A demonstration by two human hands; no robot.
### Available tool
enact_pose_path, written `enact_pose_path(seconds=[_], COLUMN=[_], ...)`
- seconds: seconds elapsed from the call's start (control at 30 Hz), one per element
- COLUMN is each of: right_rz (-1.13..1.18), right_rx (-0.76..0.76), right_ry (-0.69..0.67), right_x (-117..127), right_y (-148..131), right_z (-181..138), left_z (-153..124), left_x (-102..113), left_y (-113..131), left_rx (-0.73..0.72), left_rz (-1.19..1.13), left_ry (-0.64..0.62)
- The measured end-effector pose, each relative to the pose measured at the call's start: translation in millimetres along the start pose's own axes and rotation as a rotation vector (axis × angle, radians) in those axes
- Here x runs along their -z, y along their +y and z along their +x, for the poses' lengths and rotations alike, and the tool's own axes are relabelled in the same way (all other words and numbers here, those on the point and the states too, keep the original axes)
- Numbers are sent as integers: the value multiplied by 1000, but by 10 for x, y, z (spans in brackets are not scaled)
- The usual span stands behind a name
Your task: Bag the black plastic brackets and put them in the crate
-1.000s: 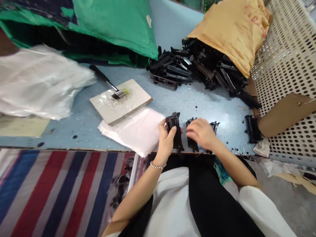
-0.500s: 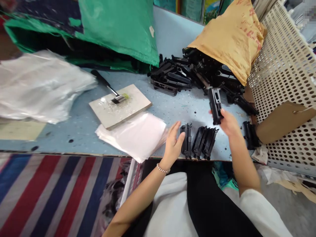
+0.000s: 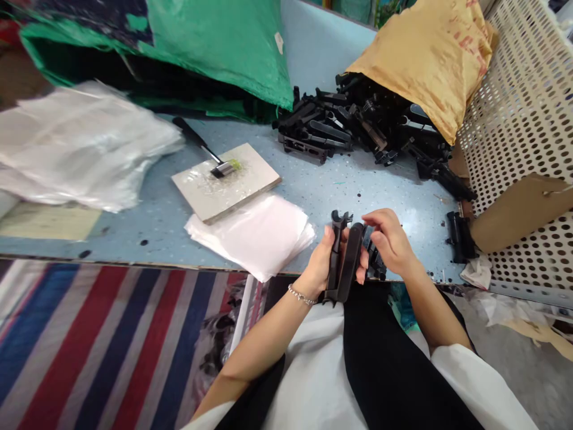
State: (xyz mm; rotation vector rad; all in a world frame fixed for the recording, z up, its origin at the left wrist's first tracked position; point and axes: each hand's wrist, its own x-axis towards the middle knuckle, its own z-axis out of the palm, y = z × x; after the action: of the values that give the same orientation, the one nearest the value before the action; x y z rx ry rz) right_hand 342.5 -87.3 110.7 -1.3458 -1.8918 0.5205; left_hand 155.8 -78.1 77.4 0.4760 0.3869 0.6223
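My left hand is wrapped round a pair of long black plastic parts at the table's front edge, its fingertips showing on their right side. The parts stand side by side, hooked ends up on the left one and a smooth rounded face on the other. Just to the right, my right hand has its thumb and fingers bent but apart, with nothing seen between them. Its fingertips are close to the top of the held parts. Below it, more black parts lie on the table, partly hidden by my hands.
A heap of black parts spills from a yellow sack. Left are a board with a black-handled brush-like tool, plastic bags and a green sack. A perforated crate stands right.
My right hand has come left and down from beside the heap and let go of its black part. My left hand, open before, has closed round black parts and raised them off the table.
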Motion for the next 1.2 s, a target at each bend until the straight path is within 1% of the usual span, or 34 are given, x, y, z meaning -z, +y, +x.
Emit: enact_pose_path(seconds=[0.03,0.07,0.1,0.13,0.17,0.23,0.3,0.33,0.37,0.5,0.6,0.67,0.7,0.77,0.83,0.87,0.93,0.97,1.0,1.03,1.07,1.13,1.2], right_rz=[-54,-98,-128,-142,-137,-78,-16,-5,-8,-32,-47,-114,-149,-172,-111,-68,-20,-26,-53,-102,-165,-316,-462], right_rx=[74,130,159,160,141,91,91,108,125,149,280,385,413,392,298,246,172,147,123,94,47,-40,-165], right_ry=[14,47,84,115,130,104,52,40,36,25,-99,-181,-196,-178,-166,-194,-318,-378,-400,-363,-266,79,405], right_x=[-62,-132,-203,-269,-327,-410,-453,-461,-462,-417,-419,-485,-535,-647,-735,-757,-740,-696,-624,-525,-402,-103,210], right_y=[13,34,61,89,114,150,163,161,156,79,-30,-108,-146,-218,-281,-300,-276,-213,-107,46,244,737,1257], right_z=[45,84,118,147,172,211,241,253,263,247,120,-16,-88,-221,-306,-318,-256,-174,-54,99,278,669,1007], left_z=[-13,-22,-26,-25,-19,8,39,50,56,28,-4,-10,-10,-15,-34,-47,-58,-47,-25,10,51,134,188], left_x=[-21,-37,-45,-45,-34,15,88,128,166,265,254,213,187,144,142,168,283,368,464,561,653,792,852], left_y=[4,8,11,12,11,6,2,4,10,86,165,199,207,207,194,187,178,174,166,150,123,28,-117], left_rx=[89,157,195,210,210,201,200,197,188,117,-18,-99,-113,-145,-208,-229,-228,-220,-230,-260,-302,-371,-406], left_rz=[-70,-129,-180,-228,-271,-329,-324,-301,-272,-214,-183,-169,-179,-229,-243,-219,-122,-69,-16,38,104,308,576], left_ry=[-64,-102,-110,-93,-51,79,200,235,249,236,313,358,366,384,419,441,503,539,577,613,645,695,743])
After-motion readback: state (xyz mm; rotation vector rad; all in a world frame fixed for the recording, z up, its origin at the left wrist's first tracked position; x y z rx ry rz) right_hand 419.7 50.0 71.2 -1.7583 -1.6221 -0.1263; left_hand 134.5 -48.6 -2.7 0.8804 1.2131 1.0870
